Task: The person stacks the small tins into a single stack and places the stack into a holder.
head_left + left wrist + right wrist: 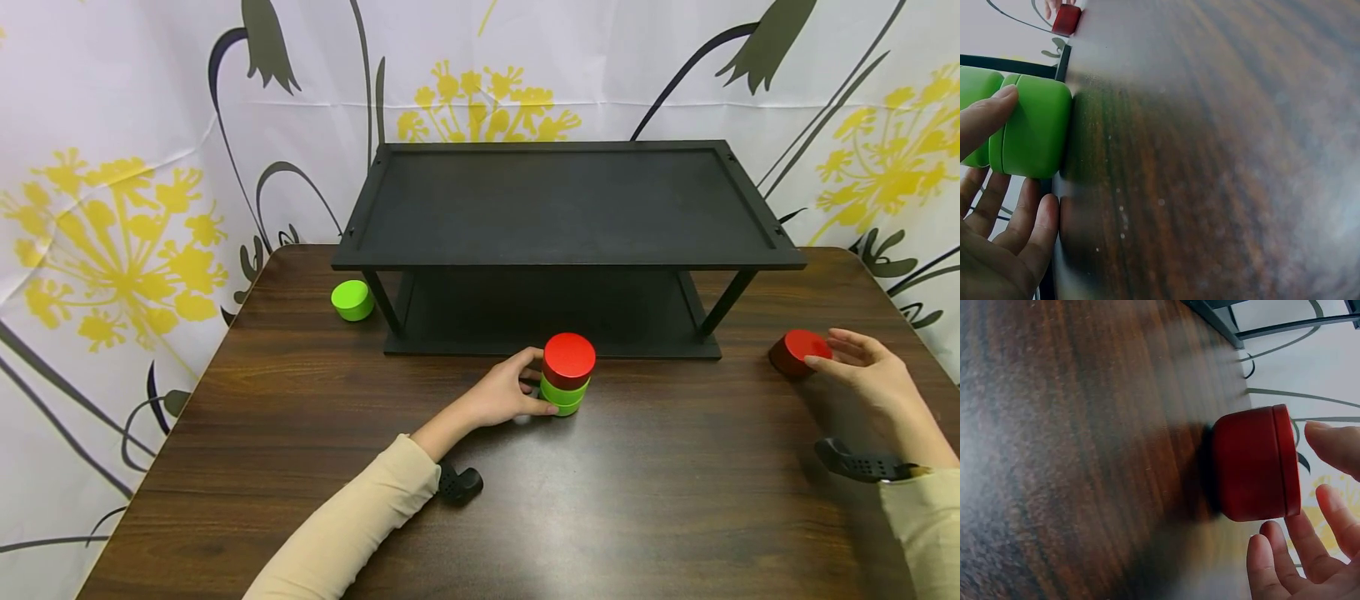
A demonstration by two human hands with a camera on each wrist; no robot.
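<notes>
In the head view, a stack stands on the table with a red round tin (568, 358) on top and green round pieces (564, 400) below. My left hand (513, 392) holds the stack from its left side. The left wrist view shows the thumb on the lower green tin (1035, 128) near its seam, fingers on the opposite side. At the right stands another red tin (791, 357), lidded and upright in the right wrist view. My right hand (873, 375) is beside it with fingers spread; the thumb (1335, 447) is apart from the tin.
A black two-level shelf (562, 208) stands at the back of the brown wooden table (300, 467). Left of its leg sits a small green cup-like piece (352, 300). A floral curtain (112, 208) hangs behind.
</notes>
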